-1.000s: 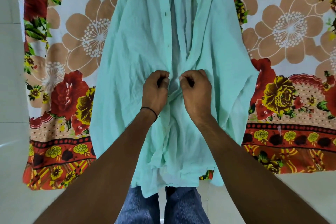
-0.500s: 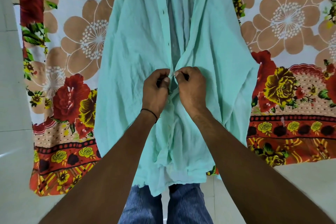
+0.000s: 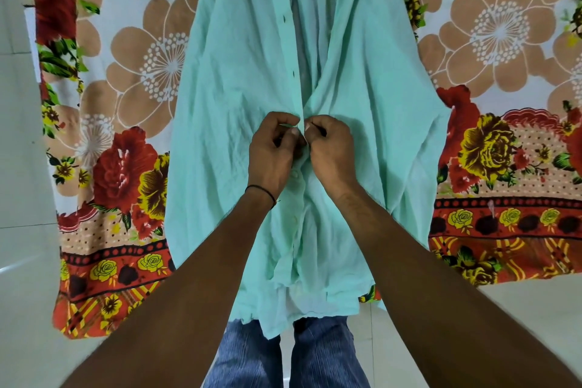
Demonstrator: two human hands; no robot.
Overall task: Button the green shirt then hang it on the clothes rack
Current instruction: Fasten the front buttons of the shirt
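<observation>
Your left hand (image 3: 272, 154) and right hand (image 3: 332, 153) meet at the middle of the frame, knuckles up, on the front opening of the green shirt (image 3: 236, 104). The shirt hangs down the centre of the picture in front of a floral sheet (image 3: 132, 72); what carries it lies above the top edge. Your fingers (image 3: 282, 118) are curled tight on both sides, each hand pinching one front edge of the shirt, and your thumbs press against each other.

A second ago a narrow strip of cloth showed between the thumbs. Half a second ago that gap had closed, and it stays closed now. The hands sit at much the same height on the shirt as before.

Above them the two edges spread in a long V toward the top of the frame, with dark buttonholes (image 3: 293, 73) down the left-hand edge. Below them the front lies closed, with a pale button (image 3: 295, 174) just under your hands. What lies between your fingertips is hidden.

A dark band (image 3: 261, 190) circles your left wrist. Your jeans (image 3: 248, 356) show at bottom centre, over a pale floor (image 3: 22, 261).
</observation>
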